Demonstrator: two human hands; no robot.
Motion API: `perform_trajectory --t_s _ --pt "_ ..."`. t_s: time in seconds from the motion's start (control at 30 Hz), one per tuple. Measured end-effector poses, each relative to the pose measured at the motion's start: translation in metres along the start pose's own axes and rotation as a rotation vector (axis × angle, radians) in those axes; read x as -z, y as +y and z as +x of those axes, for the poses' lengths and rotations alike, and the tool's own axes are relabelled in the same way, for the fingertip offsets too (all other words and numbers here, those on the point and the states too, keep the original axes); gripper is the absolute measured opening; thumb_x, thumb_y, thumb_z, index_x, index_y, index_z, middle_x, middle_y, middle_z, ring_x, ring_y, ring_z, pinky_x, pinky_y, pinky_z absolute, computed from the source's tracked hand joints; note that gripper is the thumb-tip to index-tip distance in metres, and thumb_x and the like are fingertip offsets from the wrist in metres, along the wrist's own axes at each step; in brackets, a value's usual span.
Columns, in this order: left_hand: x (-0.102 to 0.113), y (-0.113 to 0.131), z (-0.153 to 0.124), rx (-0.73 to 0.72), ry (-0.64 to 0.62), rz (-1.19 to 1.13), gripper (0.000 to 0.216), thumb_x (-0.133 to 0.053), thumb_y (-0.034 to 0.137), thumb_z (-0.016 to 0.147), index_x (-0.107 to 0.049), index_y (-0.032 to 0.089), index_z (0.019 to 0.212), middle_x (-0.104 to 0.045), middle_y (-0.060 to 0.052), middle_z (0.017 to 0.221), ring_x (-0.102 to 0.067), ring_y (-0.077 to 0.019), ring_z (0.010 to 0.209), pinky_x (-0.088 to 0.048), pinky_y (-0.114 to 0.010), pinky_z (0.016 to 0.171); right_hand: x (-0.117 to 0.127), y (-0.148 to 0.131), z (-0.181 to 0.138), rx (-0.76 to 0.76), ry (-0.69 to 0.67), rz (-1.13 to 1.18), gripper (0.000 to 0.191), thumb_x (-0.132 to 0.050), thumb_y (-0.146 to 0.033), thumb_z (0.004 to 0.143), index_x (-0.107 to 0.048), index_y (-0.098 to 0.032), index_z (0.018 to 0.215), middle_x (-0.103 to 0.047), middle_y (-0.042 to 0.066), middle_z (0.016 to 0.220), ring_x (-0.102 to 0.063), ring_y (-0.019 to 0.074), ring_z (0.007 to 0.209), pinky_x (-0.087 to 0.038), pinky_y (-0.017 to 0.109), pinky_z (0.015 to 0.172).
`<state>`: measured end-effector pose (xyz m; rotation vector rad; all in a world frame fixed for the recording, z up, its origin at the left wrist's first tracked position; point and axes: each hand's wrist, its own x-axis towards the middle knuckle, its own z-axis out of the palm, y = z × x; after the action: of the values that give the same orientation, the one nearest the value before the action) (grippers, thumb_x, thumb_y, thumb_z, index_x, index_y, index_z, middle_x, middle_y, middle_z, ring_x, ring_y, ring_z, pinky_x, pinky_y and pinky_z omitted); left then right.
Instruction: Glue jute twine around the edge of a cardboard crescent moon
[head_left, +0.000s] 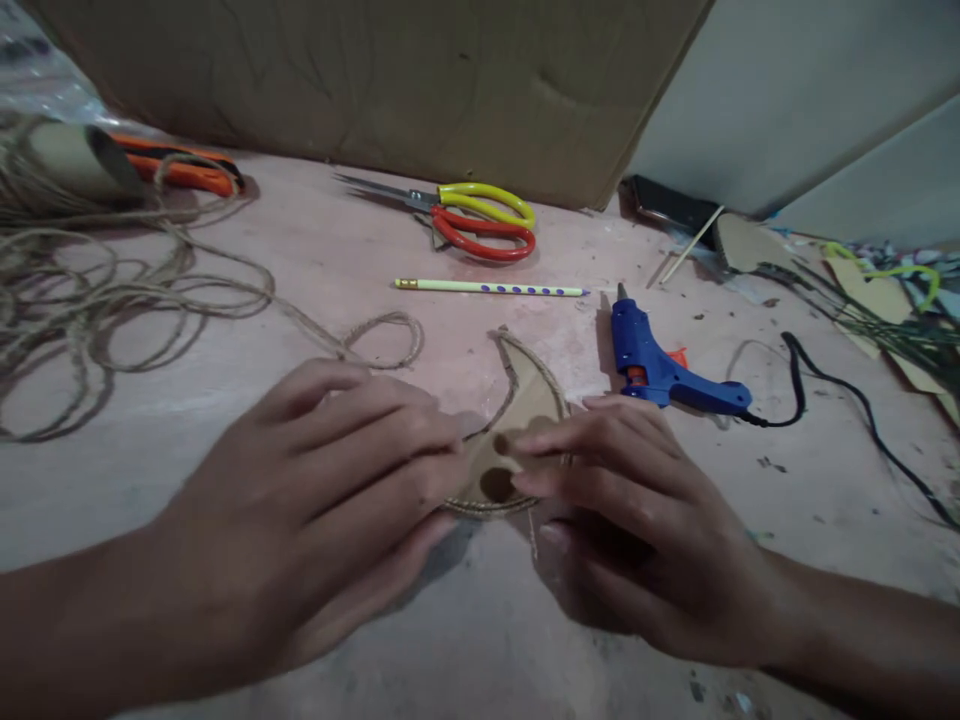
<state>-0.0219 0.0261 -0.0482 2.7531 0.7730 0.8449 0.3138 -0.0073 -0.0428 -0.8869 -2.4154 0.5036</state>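
Note:
Between my hands is a cardboard crescent [536, 395] with twine running along its outer edge. Its upper tip points away from me, and a thin strand hangs from its lower edge. My left hand [322, 520] is closed on the crescent's left end, with the fingers covering that tip. From the right, my right hand [645, 520] grips the curved edge, two fingertips over the cardboard face and the thumb lower down. A blue glue gun [645, 360] lies just beyond my right hand.
Loose twine [172, 290] and its roll [75, 165] spread over the left side, near an orange-and-black tool [180, 165]. Scissors [465, 215] and a pencil [487, 288] lie behind the crescent. A cardboard panel [375, 90] stands at the back. The glue gun's black cord [847, 395] trails right.

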Motion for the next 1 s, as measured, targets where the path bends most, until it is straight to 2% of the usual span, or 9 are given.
perform_trajectory --t_s 0.1,0.23,0.37,0.6,0.77,1.0 --pt "-0.008 0.011 0.005 0.041 -0.003 -0.068 0.017 -0.058 0.024 0.128 -0.074 0.028 0.132 -0.093 0.001 0.124 -0.085 -0.0234 0.115 -0.060 -0.047 0.105 -0.003 -0.001 0.002 0.012 -0.003 0.014 0.041 -0.068 -0.003 0.108 -0.078 -0.025 0.141 -0.091 0.004 0.139 -0.083 0.0218 0.118 -0.058 0.047 0.114" --pt "-0.013 0.016 0.015 0.060 -0.073 -0.133 0.019 -0.057 0.016 0.125 -0.070 0.028 0.118 -0.088 0.000 0.113 -0.080 -0.0274 0.101 -0.053 -0.052 0.092 -0.006 -0.002 0.005 -0.016 0.025 0.062 0.035 -0.072 -0.006 0.108 -0.079 -0.023 0.138 -0.088 0.004 0.132 -0.078 0.0203 0.118 -0.059 0.040 0.106" --pt "-0.015 0.012 0.019 0.071 -0.068 -0.187 0.021 -0.062 0.010 0.120 -0.070 0.028 0.115 -0.086 0.001 0.113 -0.077 -0.0265 0.102 -0.050 -0.048 0.091 -0.009 -0.001 0.009 -0.021 0.031 0.056 0.028 -0.071 -0.009 0.113 -0.080 -0.023 0.135 -0.088 0.004 0.127 -0.078 0.0203 0.114 -0.058 0.040 0.102" --pt "-0.015 0.011 0.016 0.054 -0.069 -0.192 0.022 -0.066 0.005 0.114 -0.071 0.027 0.111 -0.084 -0.001 0.109 -0.075 -0.0274 0.099 -0.049 -0.048 0.089 -0.010 0.001 0.013 -0.011 0.026 0.054 0.024 -0.070 -0.008 0.114 -0.079 -0.026 0.127 -0.087 0.004 0.118 -0.078 0.0220 0.106 -0.056 0.042 0.095" --pt "-0.015 0.016 0.015 0.076 -0.093 -0.264 0.026 -0.062 0.002 0.110 -0.070 0.026 0.110 -0.084 -0.001 0.113 -0.075 -0.0268 0.106 -0.050 -0.047 0.099 -0.011 -0.008 0.009 -0.006 -0.018 0.119 0.022 -0.069 -0.008 0.113 -0.076 -0.022 0.129 -0.086 0.004 0.114 -0.075 0.0225 0.105 -0.056 0.043 0.097" --pt "-0.017 0.018 0.012 0.077 -0.090 -0.333 0.025 -0.060 0.005 0.118 -0.069 0.027 0.110 -0.082 0.001 0.112 -0.073 -0.0240 0.106 -0.046 -0.047 0.101 -0.012 -0.014 0.011 -0.012 -0.023 0.143 0.019 -0.071 -0.012 0.114 -0.075 -0.021 0.130 -0.084 0.003 0.121 -0.077 0.0202 0.111 -0.057 0.040 0.099"
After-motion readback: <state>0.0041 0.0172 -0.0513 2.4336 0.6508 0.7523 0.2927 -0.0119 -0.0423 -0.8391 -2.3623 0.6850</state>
